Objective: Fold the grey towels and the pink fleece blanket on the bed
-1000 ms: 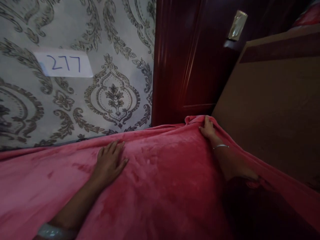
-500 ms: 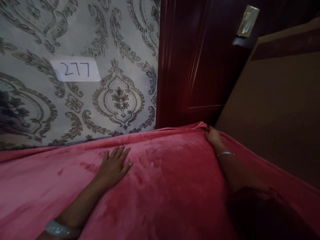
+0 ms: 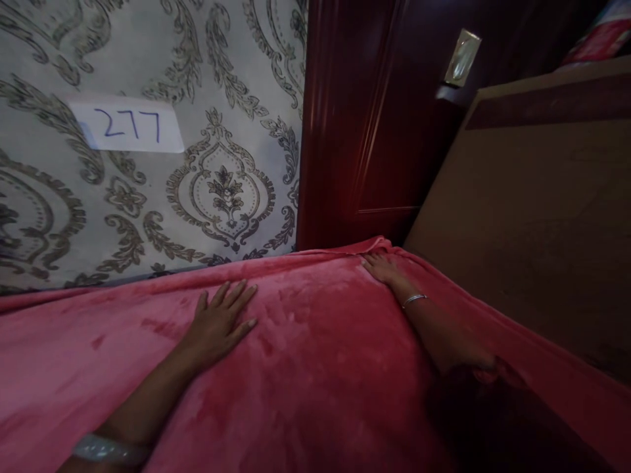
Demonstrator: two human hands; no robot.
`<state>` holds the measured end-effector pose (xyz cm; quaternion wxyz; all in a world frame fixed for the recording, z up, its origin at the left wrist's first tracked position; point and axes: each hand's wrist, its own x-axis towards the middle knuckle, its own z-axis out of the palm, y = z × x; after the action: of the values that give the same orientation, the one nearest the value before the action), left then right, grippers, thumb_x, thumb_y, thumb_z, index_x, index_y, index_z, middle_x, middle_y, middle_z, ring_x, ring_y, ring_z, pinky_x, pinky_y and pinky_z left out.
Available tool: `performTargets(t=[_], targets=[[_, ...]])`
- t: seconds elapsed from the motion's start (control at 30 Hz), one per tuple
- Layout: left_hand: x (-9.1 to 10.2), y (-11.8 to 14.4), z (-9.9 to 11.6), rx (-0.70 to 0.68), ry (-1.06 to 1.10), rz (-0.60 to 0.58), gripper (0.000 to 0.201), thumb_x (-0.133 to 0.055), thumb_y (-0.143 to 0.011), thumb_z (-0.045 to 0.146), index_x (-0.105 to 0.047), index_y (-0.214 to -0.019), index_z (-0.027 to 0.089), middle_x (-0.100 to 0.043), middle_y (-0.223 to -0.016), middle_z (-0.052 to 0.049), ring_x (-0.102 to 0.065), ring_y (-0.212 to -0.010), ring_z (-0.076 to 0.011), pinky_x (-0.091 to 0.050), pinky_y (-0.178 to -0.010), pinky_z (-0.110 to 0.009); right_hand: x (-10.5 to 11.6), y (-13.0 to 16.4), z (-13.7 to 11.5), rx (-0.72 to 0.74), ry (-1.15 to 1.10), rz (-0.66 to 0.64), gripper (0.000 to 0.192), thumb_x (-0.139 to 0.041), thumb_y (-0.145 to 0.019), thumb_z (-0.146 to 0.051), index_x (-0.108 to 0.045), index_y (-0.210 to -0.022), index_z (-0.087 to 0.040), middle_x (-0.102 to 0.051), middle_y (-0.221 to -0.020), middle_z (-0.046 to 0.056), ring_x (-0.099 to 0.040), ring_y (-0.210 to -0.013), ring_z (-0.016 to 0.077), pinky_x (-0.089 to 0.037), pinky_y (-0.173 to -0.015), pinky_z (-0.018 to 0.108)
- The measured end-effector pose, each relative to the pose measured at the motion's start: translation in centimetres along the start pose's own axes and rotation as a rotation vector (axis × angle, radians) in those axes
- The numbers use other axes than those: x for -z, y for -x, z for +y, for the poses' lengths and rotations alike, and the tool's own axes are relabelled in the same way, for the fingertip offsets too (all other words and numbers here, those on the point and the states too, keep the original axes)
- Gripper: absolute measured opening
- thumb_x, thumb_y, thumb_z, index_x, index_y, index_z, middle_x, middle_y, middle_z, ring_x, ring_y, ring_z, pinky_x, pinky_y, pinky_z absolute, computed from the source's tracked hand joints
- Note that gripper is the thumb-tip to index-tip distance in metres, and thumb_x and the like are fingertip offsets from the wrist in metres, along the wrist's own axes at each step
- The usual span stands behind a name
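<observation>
A pink fleece blanket (image 3: 320, 368) is spread over a bed and fills the lower half of the view. My left hand (image 3: 219, 322) lies flat on it with fingers apart, near the far edge by the wall. My right hand (image 3: 382, 268) rests palm down on the blanket's far right corner, fingers extended; a thin silver bangle (image 3: 414, 299) circles that wrist. A pale bracelet (image 3: 106, 449) is on my left wrist.
Patterned grey wallpaper (image 3: 221, 190) with a white label reading 277 (image 3: 129, 126) stands behind the bed. A dark red wooden door (image 3: 365, 131) is beyond the corner. A brown board (image 3: 542, 217) runs along the right side.
My right hand let go of the lifted blanket corner and now lies flat on it, slightly further left. The corner has been lowered. My left hand stays nearly in place.
</observation>
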<state>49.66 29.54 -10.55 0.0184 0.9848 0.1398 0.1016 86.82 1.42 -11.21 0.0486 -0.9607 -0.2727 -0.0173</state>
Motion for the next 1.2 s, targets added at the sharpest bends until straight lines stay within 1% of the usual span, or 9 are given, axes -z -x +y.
performTargets(t=[0.13, 0.3, 0.4, 0.5, 0.6, 0.7, 0.8, 1.03, 1.2], targets=[[-0.2, -0.1, -0.2, -0.043, 0.031, -0.026, 0.062, -0.038, -0.097, 0.056, -0.038, -0.154, 0.033, -0.039, -0.160, -0.009, -0.028, -0.150, -0.0380, -0.017, -0.116, -0.071, 0.3, 2.3, -1.5, 0.020, 0.004, 0.038, 0.058, -0.028, -0.104, -0.048, -0.039, -0.156, -0.023, -0.035, -0.160, 0.013, -0.034, -0.146, 0.0363, -0.028, -0.115, 0.064], [-0.5, -0.3, -0.2, -0.030, 0.003, -0.034, 0.062, -0.040, -0.096, 0.055, -0.039, -0.154, 0.033, -0.036, -0.162, -0.007, -0.028, -0.150, -0.0384, -0.016, -0.116, -0.071, -1.2, 6.2, -3.8, 0.400, -0.110, 0.003, 0.064, -0.032, -0.102, -0.059, -0.029, -0.160, -0.031, -0.022, -0.166, 0.004, -0.016, -0.153, 0.0286, -0.015, -0.123, 0.056], [-0.4, -0.3, -0.2, -0.023, -0.006, -0.042, 0.062, -0.039, -0.097, 0.054, -0.038, -0.154, 0.032, -0.035, -0.162, -0.008, -0.027, -0.151, -0.0389, -0.017, -0.116, -0.071, -0.8, 6.9, -4.8, 0.330, -0.130, -0.089, 0.060, -0.028, -0.105, -0.050, -0.028, -0.160, -0.026, -0.019, -0.167, 0.005, -0.013, -0.154, 0.0255, -0.014, -0.124, 0.054], [-0.4, -0.4, -0.3, -0.084, 0.008, 0.028, 0.061, -0.038, -0.098, 0.052, -0.037, -0.155, 0.032, -0.031, -0.164, -0.008, -0.021, -0.153, -0.0377, -0.018, -0.116, -0.070, 0.0, 7.9, -6.7, 0.243, -0.135, -0.046, 0.057, -0.028, -0.105, -0.044, -0.034, -0.158, -0.023, -0.023, -0.165, 0.009, -0.016, -0.153, 0.0277, -0.014, -0.122, 0.057], [-0.8, -0.5, -0.4, -0.230, 0.042, 0.054, 0.058, -0.035, -0.099, 0.051, -0.035, -0.155, 0.036, -0.034, -0.163, -0.005, -0.022, -0.153, -0.0330, -0.018, -0.119, -0.066, 0.0, 9.8, -9.5, 0.507, -0.181, 0.025, 0.061, -0.036, -0.103, -0.055, -0.032, -0.158, -0.031, -0.022, -0.166, 0.004, -0.014, -0.154, 0.0285, -0.011, -0.123, 0.057], [-1.3, -0.7, -0.5, -0.274, 0.042, -0.028, 0.058, -0.036, -0.099, 0.054, -0.034, -0.155, 0.038, -0.039, -0.160, -0.003, -0.028, -0.151, -0.0333, -0.018, -0.119, -0.067, -0.4, 10.7, -11.0, 0.720, -0.197, -0.050, 0.067, -0.040, -0.100, -0.063, -0.026, -0.159, -0.037, -0.017, -0.166, -0.006, -0.013, -0.154, 0.0262, -0.008, -0.126, 0.047], [-1.6, -1.0, -0.7, -0.270, 0.015, -0.051, 0.059, -0.037, -0.098, 0.056, -0.036, -0.154, 0.037, -0.039, -0.159, -0.004, -0.030, -0.150, -0.0344, -0.020, -0.119, -0.068, 0.0, 9.2, -8.4, 0.520, -0.163, -0.100, 0.063, -0.042, -0.100, -0.061, -0.033, -0.157, -0.036, -0.023, -0.165, -0.006, -0.018, -0.153, 0.0261, -0.010, -0.126, 0.045], [-1.7, -1.1, -1.1, -0.298, -0.028, -0.003, 0.060, -0.037, -0.097, 0.056, -0.038, -0.153, 0.037, -0.042, -0.157, -0.003, -0.034, -0.149, -0.0336, -0.026, -0.118, -0.065, 1.4, 5.8, 6.3, -0.048, -0.108, -0.003, 0.060, -0.031, -0.105, -0.048, -0.033, -0.158, -0.020, -0.024, -0.164, 0.011, -0.018, -0.153, 0.0308, -0.017, -0.122, 0.059], [-2.0, -1.3, -1.6, -0.301, -0.052, 0.033, 0.061, -0.036, -0.096, 0.058, -0.037, -0.154, 0.039, -0.043, -0.157, -0.002, -0.037, -0.147, -0.0332, -0.028, -0.118, -0.063, 0.5, 5.1, 9.8, -0.180, -0.106, 0.061, 0.059, -0.033, -0.104, -0.047, -0.038, -0.156, -0.021, -0.037, -0.159, 0.011, -0.035, -0.147, 0.0288, -0.030, -0.120, 0.047]])
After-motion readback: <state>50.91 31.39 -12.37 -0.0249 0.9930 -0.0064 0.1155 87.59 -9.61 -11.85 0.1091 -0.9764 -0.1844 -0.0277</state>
